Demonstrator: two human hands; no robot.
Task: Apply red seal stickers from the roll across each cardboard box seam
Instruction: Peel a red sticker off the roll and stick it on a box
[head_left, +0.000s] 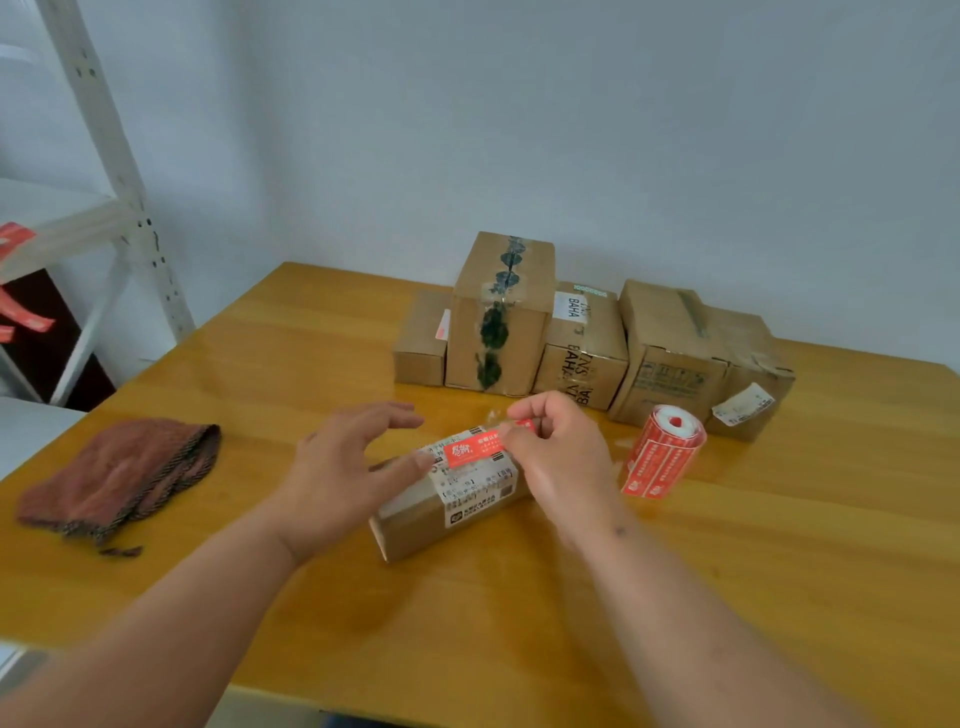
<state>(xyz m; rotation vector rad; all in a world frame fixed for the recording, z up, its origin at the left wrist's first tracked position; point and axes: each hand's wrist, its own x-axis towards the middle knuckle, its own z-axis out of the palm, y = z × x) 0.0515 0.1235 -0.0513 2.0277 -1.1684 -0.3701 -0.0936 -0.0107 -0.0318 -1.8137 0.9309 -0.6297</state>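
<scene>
Right hand (558, 457) pinches a red sticker (475, 449) onto the near box (441, 499); left hand (345, 467) hovers open, thumb touching the box.

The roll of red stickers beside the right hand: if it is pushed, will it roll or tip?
The sticker roll seems to stand on end, leaning slightly, so a push would probably tip it; once on its side it could roll. Its loose tail of stickers trails onto the table and looks floppy, and may drag. It is probably light.
</scene>
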